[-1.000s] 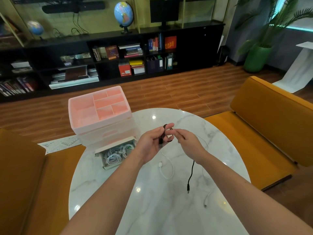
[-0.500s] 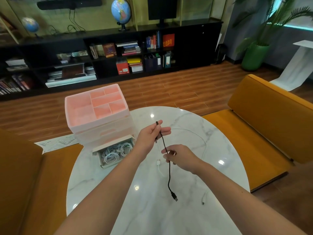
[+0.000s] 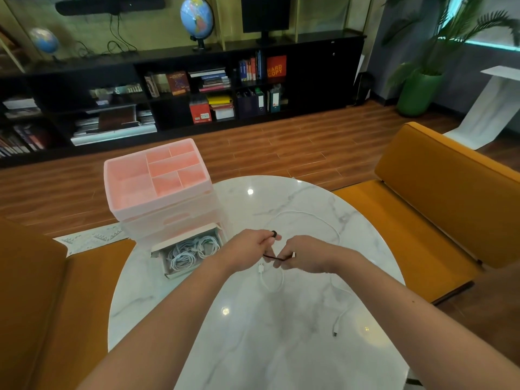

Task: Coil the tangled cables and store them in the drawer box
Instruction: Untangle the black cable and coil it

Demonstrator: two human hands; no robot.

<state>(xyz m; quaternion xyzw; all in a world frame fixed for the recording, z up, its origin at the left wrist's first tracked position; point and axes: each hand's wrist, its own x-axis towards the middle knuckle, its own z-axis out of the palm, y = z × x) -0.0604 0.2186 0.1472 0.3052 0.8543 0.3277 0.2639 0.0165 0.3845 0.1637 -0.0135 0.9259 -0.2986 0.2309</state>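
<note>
A short black cable [image 3: 274,257] is folded into a small bundle between my two hands above the white marble table [image 3: 281,333]. My left hand [image 3: 249,249] pinches one looped end of it. My right hand [image 3: 301,254] grips the other end, where a plug tip shows. A long white cable [image 3: 333,235] lies loose on the table under and around my hands, one plug near the right edge. The pink drawer box [image 3: 157,190] stands at the table's far left. Its bottom drawer [image 3: 168,273] is pulled out and holds several coiled white cables [image 3: 191,250].
Orange seats surround the round table: one at the right [image 3: 439,192], one at the left [image 3: 33,291]. A printed paper sheet [image 3: 90,239] lies by the box on the left seat. Bookshelves line the far wall.
The black cable hung long from my left hand with my right hand lower down. Now my right hand has come up beside the left and the cable is gathered short between them.
</note>
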